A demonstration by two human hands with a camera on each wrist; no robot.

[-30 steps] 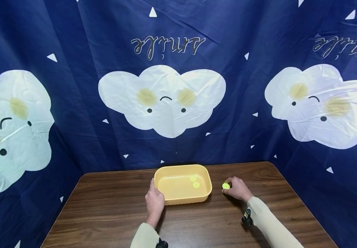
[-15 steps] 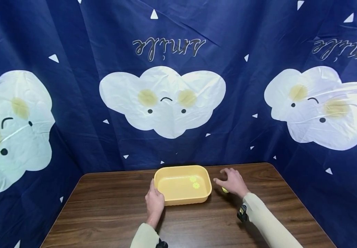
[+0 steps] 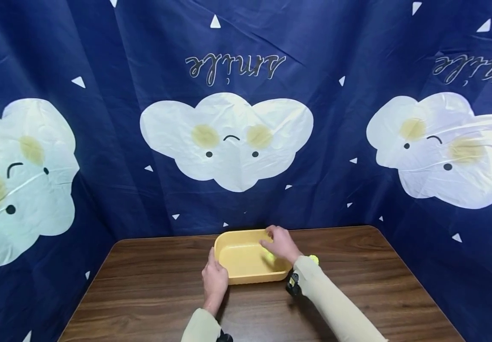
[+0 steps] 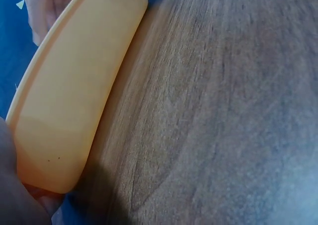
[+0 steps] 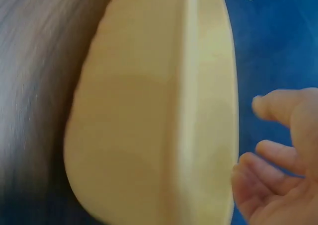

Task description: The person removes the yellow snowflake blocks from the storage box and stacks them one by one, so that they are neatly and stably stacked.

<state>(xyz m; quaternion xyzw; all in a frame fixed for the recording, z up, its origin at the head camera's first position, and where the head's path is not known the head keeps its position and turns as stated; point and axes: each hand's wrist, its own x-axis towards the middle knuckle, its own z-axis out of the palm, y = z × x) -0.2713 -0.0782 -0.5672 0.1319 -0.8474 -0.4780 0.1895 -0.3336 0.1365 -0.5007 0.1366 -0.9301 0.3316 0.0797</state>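
Observation:
A yellow plastic basin (image 3: 246,261) stands near the table's back edge. My left hand (image 3: 215,280) grips its left end; the left wrist view shows that hand at the corner of the basin (image 4: 74,91). Over the basin's right part is my right hand (image 3: 281,243), thumb and fingers apart, holding nothing. In the right wrist view the right hand (image 5: 278,160) has loosely bent fingers beside the rim. A bright yellow-green flower-shaped piece (image 3: 270,256) shows inside the basin, partly covered by the right hand. Another flower-shaped piece (image 3: 314,259) lies on the table, partly behind the right sleeve.
The brown wooden table (image 3: 151,294) extends to both sides and in front of the basin. A dark blue curtain (image 3: 335,190) with white clouds hangs behind the table and along its sides.
My right hand let go of the flower-shaped piece, leaving it on the table, and moved left over the basin. My left hand stays on the basin's left end.

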